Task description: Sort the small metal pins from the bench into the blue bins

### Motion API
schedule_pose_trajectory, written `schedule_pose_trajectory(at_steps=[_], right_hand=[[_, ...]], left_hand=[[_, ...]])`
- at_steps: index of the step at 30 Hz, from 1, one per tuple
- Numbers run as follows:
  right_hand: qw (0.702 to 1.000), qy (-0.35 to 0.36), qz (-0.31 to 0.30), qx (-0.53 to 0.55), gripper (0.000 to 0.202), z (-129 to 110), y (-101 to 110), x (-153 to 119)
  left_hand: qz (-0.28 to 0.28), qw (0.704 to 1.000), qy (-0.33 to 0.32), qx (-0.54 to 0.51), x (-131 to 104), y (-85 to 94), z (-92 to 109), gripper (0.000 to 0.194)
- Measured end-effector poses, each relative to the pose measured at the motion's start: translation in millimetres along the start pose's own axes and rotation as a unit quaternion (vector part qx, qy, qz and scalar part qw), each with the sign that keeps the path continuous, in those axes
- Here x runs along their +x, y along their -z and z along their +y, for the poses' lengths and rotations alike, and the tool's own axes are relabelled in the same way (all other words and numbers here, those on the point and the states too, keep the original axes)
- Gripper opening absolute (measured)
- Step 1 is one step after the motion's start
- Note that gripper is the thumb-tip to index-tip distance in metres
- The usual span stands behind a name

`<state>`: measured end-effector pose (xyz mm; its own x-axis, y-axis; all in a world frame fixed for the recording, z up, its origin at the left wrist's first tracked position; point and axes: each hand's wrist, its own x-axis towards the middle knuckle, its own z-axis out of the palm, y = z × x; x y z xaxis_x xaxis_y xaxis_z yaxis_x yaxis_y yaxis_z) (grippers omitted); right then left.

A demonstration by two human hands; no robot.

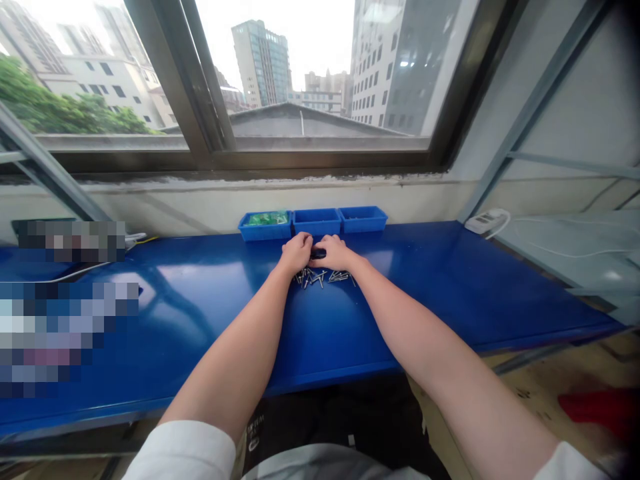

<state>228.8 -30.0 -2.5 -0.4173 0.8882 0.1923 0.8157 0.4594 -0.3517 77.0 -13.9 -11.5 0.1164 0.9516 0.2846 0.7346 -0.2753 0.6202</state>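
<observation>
Both my hands are together near the back of the blue table, just in front of the bins. My left hand (298, 252) has its fingers curled beside a small black object (318, 253). From the other side, my right hand (334, 253) has its fingers closed round that black object. Whether the left fingers also grip something is hidden. Several thin metal pieces, like screws or rivets (320, 277), lie scattered on the table just below the hands.
Three blue bins stand in a row against the wall: the left bin (265, 231) holds green and clear packets, beside a middle bin (317, 225) and a right bin (363, 223). A white power strip (487, 221) with a cable lies at the right. Blurred items cover the left side.
</observation>
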Motion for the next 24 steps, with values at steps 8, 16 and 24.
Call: schedule_pose_trajectory(at_steps=[8, 16, 24], right_hand=[[0.995, 0.052, 0.037, 0.070, 0.023, 4.7, -2.5, 4.5], [0.990, 0.066, 0.076, 0.099, 0.029, 6.6, -1.5, 3.1], [0.967, -0.014, 0.164, 0.193, 0.023, 9.3, 2.1, 3.3]], left_hand=[[-0.003, 1.000, -0.012, -0.003, 0.3, -0.2, -1.7, 0.031], [-0.007, 0.999, -0.045, 0.005, 0.5, 0.3, -2.8, 0.033], [-0.003, 0.997, -0.074, -0.032, -4.2, 4.5, 0.9, 0.032]])
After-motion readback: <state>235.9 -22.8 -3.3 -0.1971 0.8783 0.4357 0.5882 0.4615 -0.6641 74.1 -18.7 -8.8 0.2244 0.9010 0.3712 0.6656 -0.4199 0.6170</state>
